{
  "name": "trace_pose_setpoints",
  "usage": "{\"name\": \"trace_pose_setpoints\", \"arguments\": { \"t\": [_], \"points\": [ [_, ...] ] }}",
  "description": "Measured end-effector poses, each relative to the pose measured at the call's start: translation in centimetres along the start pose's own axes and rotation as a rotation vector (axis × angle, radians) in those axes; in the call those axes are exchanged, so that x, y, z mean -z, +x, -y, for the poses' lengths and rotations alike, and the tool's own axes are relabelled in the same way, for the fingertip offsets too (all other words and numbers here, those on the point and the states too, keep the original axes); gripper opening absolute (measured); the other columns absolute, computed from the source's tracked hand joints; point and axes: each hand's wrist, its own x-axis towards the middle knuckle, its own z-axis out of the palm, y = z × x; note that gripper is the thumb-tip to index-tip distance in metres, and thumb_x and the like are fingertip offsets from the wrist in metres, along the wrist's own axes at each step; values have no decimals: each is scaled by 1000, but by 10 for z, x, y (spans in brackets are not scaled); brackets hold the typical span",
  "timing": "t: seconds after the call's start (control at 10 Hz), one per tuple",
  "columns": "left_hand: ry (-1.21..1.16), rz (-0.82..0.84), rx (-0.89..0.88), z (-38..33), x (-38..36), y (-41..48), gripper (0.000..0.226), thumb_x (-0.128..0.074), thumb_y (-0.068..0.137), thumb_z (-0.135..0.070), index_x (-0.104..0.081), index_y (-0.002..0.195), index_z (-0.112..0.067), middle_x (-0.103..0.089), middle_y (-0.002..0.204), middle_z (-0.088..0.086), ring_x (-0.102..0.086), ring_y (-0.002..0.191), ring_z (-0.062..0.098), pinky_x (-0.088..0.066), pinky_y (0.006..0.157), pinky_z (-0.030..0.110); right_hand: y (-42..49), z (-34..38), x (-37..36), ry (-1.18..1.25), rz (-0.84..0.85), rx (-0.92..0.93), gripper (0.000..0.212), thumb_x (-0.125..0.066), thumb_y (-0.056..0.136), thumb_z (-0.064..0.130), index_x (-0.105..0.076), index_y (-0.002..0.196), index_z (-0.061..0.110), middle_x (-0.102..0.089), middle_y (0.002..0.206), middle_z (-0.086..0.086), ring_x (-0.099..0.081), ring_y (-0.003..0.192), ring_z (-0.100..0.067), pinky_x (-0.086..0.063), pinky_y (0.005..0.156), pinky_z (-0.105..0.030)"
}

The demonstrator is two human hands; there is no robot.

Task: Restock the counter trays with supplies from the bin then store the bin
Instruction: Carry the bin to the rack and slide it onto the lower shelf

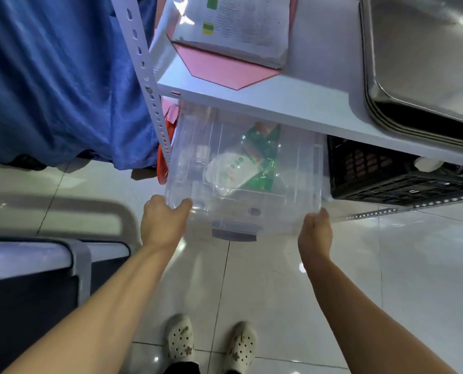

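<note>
A clear plastic bin (198,147) sits partly under the white shelf board (292,103) of a metal rack, its near end sticking out over the tiled floor. Green and white packets (241,166) lie inside it. My left hand (163,220) grips the bin's near left corner, thumb over the rim. My right hand (315,230) holds the near right corner, fingers curled against the wall. A grey latch (234,234) shows on the bin's front.
A black slotted crate (387,171) stands to the right of the bin under the shelf. On the shelf lie a book on pink paper (225,66) and stacked steel trays (419,63). Blue cloth (63,76) hangs left. A grey chair (36,265) stands near left.
</note>
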Motion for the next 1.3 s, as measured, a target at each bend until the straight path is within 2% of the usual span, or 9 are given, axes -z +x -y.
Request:
{"name": "trace_pose_setpoints", "arguments": {
  "t": [0.1,0.2,0.3,0.4,0.6,0.8,1.0,1.1,1.3],
  "points": [
    [-81,20,24,3,6,9,29,-64,78,-33,-55,83,-7,-59,73,5,-57,72,31,-38,53,29,2,6,-5,20,36,31,18,-40,89,14,-51,103,16,-58,85,-11,-55,78,-31,-46,71,-36],
    [-205,82,102,7,8,15,39,-69,78,-31,-55,101,-4,-62,84,8,-64,75,29,-52,70,35,3,2,-6,83,61,8,24,-44,92,20,-53,114,19,-61,93,-6,-56,83,-26,-45,77,-37],
    [-426,155,220,11,7,12,32,-65,82,-22,-52,99,1,-59,90,13,-62,71,28,-55,70,36,0,-5,-3,211,74,-85,16,-46,90,21,-57,101,18,-59,82,-2,-55,75,-21,-46,67,-33],
    [-400,183,234,10,5,9,19,-60,82,-17,-50,89,-3,-59,87,17,-63,64,30,-54,60,32,-1,-10,-2,369,102,-213,13,-42,85,6,-54,89,10,-54,79,-7,-50,64,-20,-45,58,-31],
    [-427,76,104,-16,-4,12,14,-57,81,-21,-46,77,-13,-57,72,8,-63,57,25,-54,78,43,18,0,-2,475,105,-176,16,-41,78,0,-50,78,12,-50,71,-6,-48,56,-19,-46,56,-28],
    [-463,61,23,-62,-14,48,19,-53,90,-19,-51,92,-1,-59,76,19,-57,55,26,-56,59,29,67,33,-13,616,145,-144,18,-48,81,3,-49,66,14,-49,58,-5,-51,49,-15,-48,61,-30],
    [-367,-25,71,-95,-30,76,37,-55,89,-32,-56,107,0,-65,96,20,-61,63,26,-53,62,35,98,51,-31,565,146,-49,22,-50,81,8,-46,60,14,-52,59,-3,-55,47,-6,-53,72,-35],
    [-410,-53,117,-103,-34,82,36,-57,89,-33,-55,110,-3,-65,104,19,-62,72,27,-56,75,44,105,54,-40,532,143,-35,17,-48,80,8,-46,63,13,-50,57,-1,-53,44,-3,-51,70,-35],
    [-282,-54,66,-106,-33,71,29,-45,93,-37,-51,104,-11,-58,81,5,-55,61,16,-44,51,27,103,55,-38,479,151,-8,11,-45,84,16,-50,77,9,-51,58,-1,-52,41,-2,-51,64,-33]
  ]
}}
